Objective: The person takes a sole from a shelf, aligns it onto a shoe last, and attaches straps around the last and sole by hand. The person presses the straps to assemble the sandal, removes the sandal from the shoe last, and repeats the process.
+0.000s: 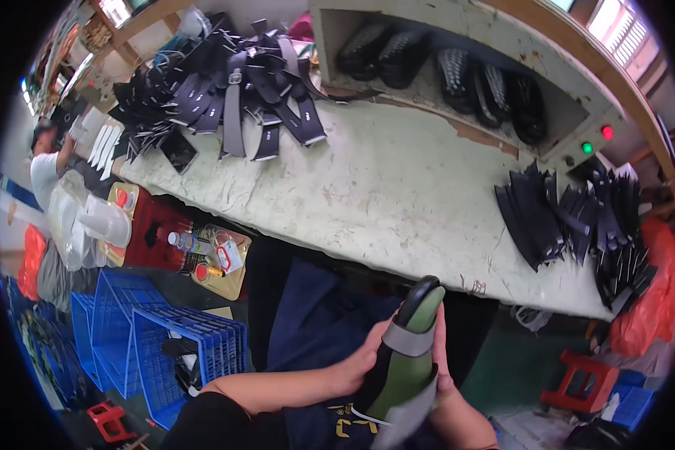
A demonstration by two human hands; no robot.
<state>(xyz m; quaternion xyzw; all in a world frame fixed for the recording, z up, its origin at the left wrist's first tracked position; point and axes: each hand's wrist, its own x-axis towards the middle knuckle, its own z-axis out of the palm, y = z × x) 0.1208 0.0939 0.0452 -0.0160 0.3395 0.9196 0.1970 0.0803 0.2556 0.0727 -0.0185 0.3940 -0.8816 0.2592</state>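
Observation:
Above my lap I hold a green shoe last [411, 382] with both hands, its rounded toe pointing away from me. A grey strap [409, 343] wraps across it near the toe, and black material [375, 379] runs along its left side. Another grey strap hangs loose and blurred near the heel end. My left hand [365, 358] is closed against the left side of the last. My right hand [442, 352] presses the right side, its fingers stretched up along the edge. The undersides of both hands are hidden.
A pale worktable [367, 180] lies ahead, with a heap of dark straps [232, 112] at left and dark strips [529, 214] at right. Dark shoes [405, 56] stand inside a box-like cabinet [577, 97]. Blue crates [229, 349], a red stool [577, 382] and a person [46, 172] are around.

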